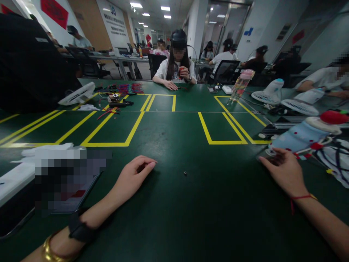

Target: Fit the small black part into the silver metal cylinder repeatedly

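My left hand [133,174] rests on the green table [174,203] with its fingers loosely curled and pointing right; nothing shows in it. A tiny dark screw-like part [185,173] lies on the mat a little to its right, untouched. My right hand [283,169] lies palm down at the right, fingers stretched toward a light blue fan-like device [300,136] with a red cap, its fingertips touching a flat part at the base.
A blurred-out phone or tablet [68,182] and white paper lie at the left. Yellow tape rectangles [220,127] mark the mat. White small fans [77,95], a pink-lidded bottle [241,84] and cables lie farther off. A person [177,62] sits across; others work behind.
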A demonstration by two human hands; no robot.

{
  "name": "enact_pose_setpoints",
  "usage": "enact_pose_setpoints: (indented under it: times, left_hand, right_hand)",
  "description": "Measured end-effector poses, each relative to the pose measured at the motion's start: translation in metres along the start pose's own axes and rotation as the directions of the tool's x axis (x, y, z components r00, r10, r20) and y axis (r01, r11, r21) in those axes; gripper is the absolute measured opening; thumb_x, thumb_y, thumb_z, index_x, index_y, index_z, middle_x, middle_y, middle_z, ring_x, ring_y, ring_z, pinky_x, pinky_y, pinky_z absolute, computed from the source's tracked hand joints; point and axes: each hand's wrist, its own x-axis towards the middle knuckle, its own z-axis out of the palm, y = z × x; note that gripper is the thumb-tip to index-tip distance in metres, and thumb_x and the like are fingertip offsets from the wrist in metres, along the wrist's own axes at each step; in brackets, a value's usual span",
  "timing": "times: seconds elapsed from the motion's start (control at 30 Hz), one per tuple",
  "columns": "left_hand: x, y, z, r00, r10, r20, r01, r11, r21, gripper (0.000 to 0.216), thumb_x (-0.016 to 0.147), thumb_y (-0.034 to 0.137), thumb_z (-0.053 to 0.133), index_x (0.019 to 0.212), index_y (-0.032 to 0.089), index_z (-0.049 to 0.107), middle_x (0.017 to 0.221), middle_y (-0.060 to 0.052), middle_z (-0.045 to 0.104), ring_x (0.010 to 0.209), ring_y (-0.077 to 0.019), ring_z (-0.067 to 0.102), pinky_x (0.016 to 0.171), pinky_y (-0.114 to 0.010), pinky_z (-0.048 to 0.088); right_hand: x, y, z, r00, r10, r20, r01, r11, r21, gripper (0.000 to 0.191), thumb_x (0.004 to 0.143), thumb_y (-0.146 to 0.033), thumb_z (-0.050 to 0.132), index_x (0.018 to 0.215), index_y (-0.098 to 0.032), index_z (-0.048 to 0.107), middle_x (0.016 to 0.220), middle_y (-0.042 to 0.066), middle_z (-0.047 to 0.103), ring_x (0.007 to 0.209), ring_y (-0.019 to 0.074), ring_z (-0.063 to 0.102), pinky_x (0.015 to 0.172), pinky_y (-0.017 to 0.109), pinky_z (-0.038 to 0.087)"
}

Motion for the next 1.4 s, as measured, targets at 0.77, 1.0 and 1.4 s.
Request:
enact_pose_setpoints:
  times: [0.77, 1.0, 1.4]
  left_hand:
    - [-0.002, 0.002, 0.009, 0.994, 0.087, 0.07, -0.09, 0.995, 0.046, 0.021, 0.09, 0.038, 0.052, 0.097, 0.023, 0.066, 0.097, -0.002, 0.06, 0.079, -0.0163, 0.057, 0.067, -0.028, 0.044]
    - [-0.003, 0.002, 0.007, 0.993, 0.091, 0.077, -0.094, 0.995, 0.042, 0.022, 0.09, 0.038, 0.051, 0.098, 0.024, 0.066, 0.098, -0.003, 0.061, 0.083, -0.0176, 0.057, 0.069, -0.029, 0.045]
    - [-0.004, 0.004, 0.006, 0.993, 0.091, 0.076, -0.095, 0.995, 0.042, 0.024, 0.09, 0.039, 0.05, 0.098, 0.024, 0.067, 0.099, -0.004, 0.062, 0.086, -0.0193, 0.058, 0.073, -0.031, 0.047]
  right_hand:
    - [0.036, -0.022, -0.017, 0.975, -0.214, -0.059, 0.178, 0.912, -0.37, 0.034, 0.081, -0.045, 0.048, 0.089, -0.017, 0.066, 0.095, 0.01, 0.065, 0.088, 0.0217, 0.057, 0.076, 0.034, 0.041]
    - [0.033, 0.007, -0.023, 0.999, 0.047, 0.019, -0.04, 0.964, -0.261, 0.033, 0.077, -0.048, 0.052, 0.09, -0.022, 0.068, 0.084, 0.005, 0.068, 0.076, 0.0194, 0.061, 0.069, 0.032, 0.042]
    - [0.031, -0.002, -0.029, 0.979, 0.166, 0.122, -0.147, 0.978, -0.146, 0.035, 0.068, -0.05, 0.064, 0.089, -0.023, 0.073, 0.076, 0.007, 0.067, 0.064, 0.0174, 0.058, 0.061, 0.033, 0.039]
